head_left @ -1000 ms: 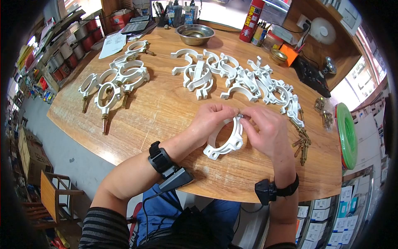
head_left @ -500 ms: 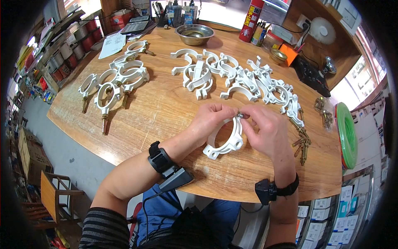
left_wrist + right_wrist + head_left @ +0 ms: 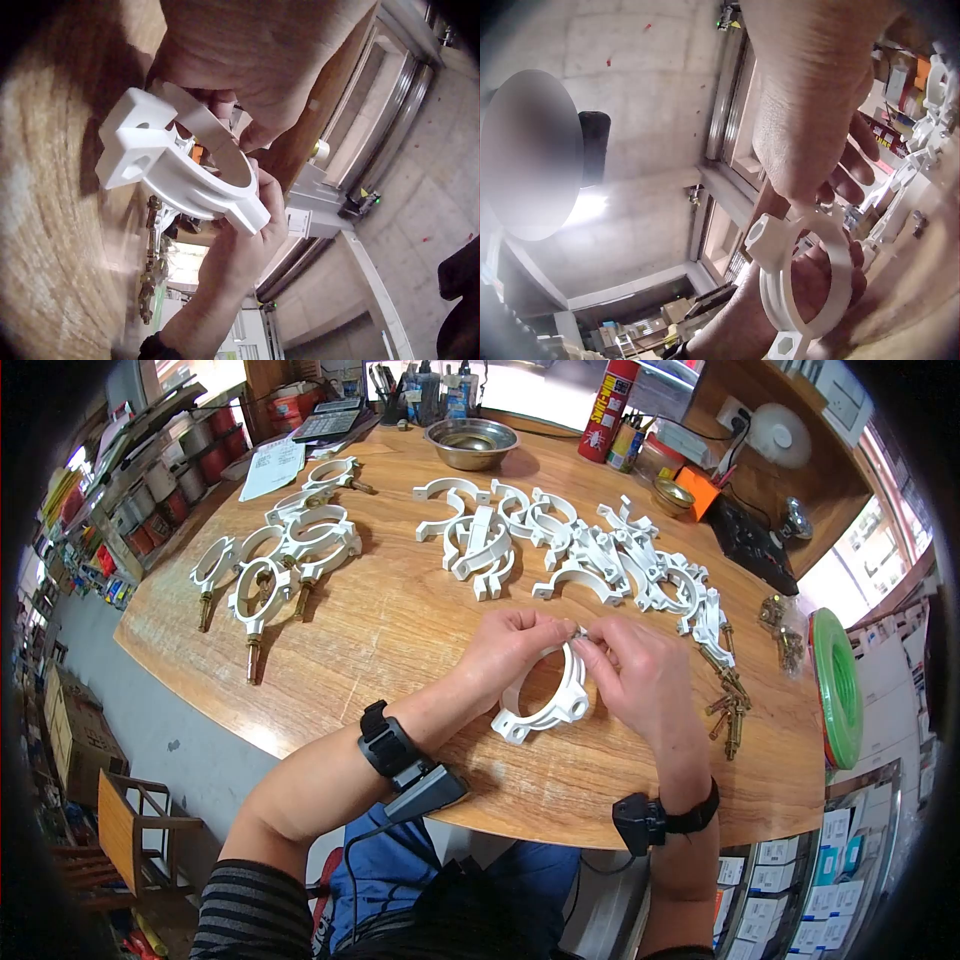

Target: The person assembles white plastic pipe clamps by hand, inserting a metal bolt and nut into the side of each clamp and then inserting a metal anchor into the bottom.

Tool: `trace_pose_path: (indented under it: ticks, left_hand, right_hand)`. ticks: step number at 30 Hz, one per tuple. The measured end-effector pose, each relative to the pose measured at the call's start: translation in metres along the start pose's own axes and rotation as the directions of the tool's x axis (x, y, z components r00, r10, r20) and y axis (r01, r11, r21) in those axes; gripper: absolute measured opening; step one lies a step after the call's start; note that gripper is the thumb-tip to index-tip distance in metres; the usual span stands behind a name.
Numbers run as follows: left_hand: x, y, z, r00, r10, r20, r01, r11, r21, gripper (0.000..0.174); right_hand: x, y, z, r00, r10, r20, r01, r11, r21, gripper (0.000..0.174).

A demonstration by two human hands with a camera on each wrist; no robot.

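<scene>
A white ring clamp stands tilted on the wooden table, its upper end between the two hands. The left hand grips that upper end with thumb and fingers. From the other side the right hand pinches a small metal screw at the same end, mostly hidden by fingertips. In the left wrist view the clamp shows a square boss on its side. The right wrist view shows the ring below the right hand, with a hexagonal recess in its lower lug.
Loose white clamp halves lie beyond the hands. Ring clamps with brass-coloured bolts lie at left. More bolts lie at right, near a green coil. A metal bowl and red spray can stand at the back.
The right hand's fingers have shifted slightly around the small screw, covering more of it. The left hand and the clamp have hardly moved.
</scene>
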State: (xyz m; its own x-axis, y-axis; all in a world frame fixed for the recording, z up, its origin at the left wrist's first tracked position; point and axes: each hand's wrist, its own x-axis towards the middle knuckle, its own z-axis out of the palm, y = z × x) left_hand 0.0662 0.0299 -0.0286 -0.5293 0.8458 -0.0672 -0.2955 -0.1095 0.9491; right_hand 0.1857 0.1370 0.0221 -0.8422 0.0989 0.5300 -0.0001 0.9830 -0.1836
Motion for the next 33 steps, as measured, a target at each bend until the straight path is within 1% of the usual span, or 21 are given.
trace_pose_path:
  ticks: [2,3,5,6,12,14,20,21,23,26,30,33]
  left_hand:
    - [0.0006,-0.0014,-0.0008,1.0,0.009,-0.002,-0.009,1.0,0.016,0.018]
    - [-0.001,0.0004,0.0001,1.0,0.01,0.009,-0.01,1.0,-0.015,0.018]
    - [-0.0019,0.0013,0.0001,1.0,0.011,0.018,-0.01,0.999,-0.047,0.018]
    - [-0.0016,0.0011,-0.0003,1.0,0.007,0.014,-0.006,0.999,-0.034,0.018]
    - [-0.0009,0.0015,-0.0004,1.0,0.0,-0.01,0.0,1.0,0.01,0.019]
    - [-0.0011,0.0016,-0.0002,1.0,0.006,-0.011,-0.006,1.0,0.015,0.019]
    - [-0.0008,0.0004,0.0002,0.999,0.052,-0.004,-0.052,0.998,0.048,0.018]
    - [-0.0008,0.0004,0.0003,0.999,0.046,-0.012,-0.045,0.998,0.042,0.018]
    - [-0.0006,0.0,0.0001,0.999,0.04,-0.021,-0.039,0.999,0.036,0.018]
    - [-0.0003,-0.0003,-0.0012,0.998,0.056,-0.005,-0.056,0.998,0.032,0.018]
    - [-0.0002,-0.0002,-0.0004,0.999,0.051,-0.018,-0.05,0.997,0.053,0.018]
    - [0.0,-0.0005,-0.0007,0.998,0.052,-0.018,-0.052,0.998,0.044,0.018]
  right_hand:
    - [0.0004,-0.0008,-0.0001,1.0,0.017,-0.001,-0.017,1.0,-0.004,0.015]
    - [0.001,-0.001,0.0,1.0,0.017,-0.001,-0.017,1.0,-0.004,0.015]
    - [0.0024,-0.0014,0.0005,0.996,-0.05,-0.067,0.053,0.997,0.049,0.015]
    - [0.0026,-0.0019,0.0011,0.996,-0.05,-0.067,0.054,0.997,0.05,0.015]
    - [0.0012,-0.0008,0.0019,1.0,-0.001,-0.024,0.002,1.0,0.015,0.012]
    - [0.002,-0.003,0.0022,0.997,0.007,-0.079,-0.002,0.998,0.063,0.015]
    - [0.0002,0.0017,0.0024,1.0,-0.005,-0.023,0.004,0.999,-0.033,0.015]
    - [0.0005,0.0001,0.0014,1.0,-0.003,-0.023,0.002,0.999,-0.034,0.015]
    - [0.0022,-0.0052,-0.0005,0.998,0.026,-0.061,-0.022,0.998,0.065,0.015]
    - [0.0017,-0.0047,0.0032,0.997,0.053,-0.056,-0.048,0.995,0.082,0.016]
    - [-0.0001,-0.0013,0.0055,0.997,0.071,-0.013,-0.07,0.996,0.048,0.015]
    - [0.0002,-0.0012,0.0046,0.999,0.045,-0.007,-0.045,0.999,-0.001,0.015]
